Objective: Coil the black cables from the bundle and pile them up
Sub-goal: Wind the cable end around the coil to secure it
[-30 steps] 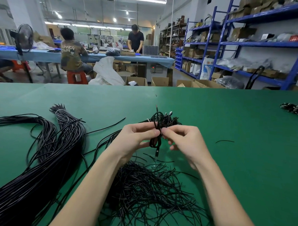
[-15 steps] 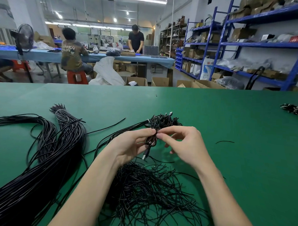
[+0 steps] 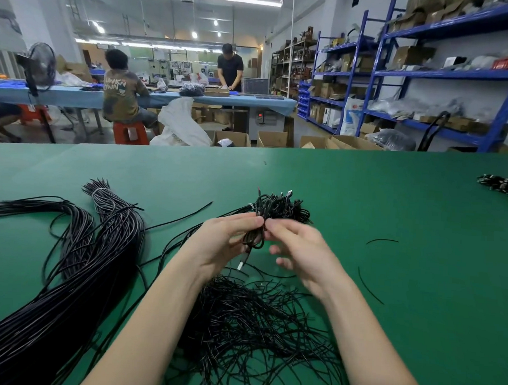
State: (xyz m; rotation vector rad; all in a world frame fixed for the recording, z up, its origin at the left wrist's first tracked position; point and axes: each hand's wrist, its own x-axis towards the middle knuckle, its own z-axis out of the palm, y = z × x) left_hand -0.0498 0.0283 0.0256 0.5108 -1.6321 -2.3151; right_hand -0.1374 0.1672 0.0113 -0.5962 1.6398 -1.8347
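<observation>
Black cable, a small coiled loop (image 3: 253, 236) above the green table (image 3: 391, 213), has dropped lower between the hands; left hand (image 3: 221, 243) pinches it, right hand (image 3: 299, 249) pinches its top. Finished coils pile (image 3: 278, 208) at twelve o'clock, so binding seems nearly done.

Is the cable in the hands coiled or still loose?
Coiled: the cable hangs in small loops between left hand and right hand, its plug end dangling below. Whether it is tied, cannot tell.
</observation>
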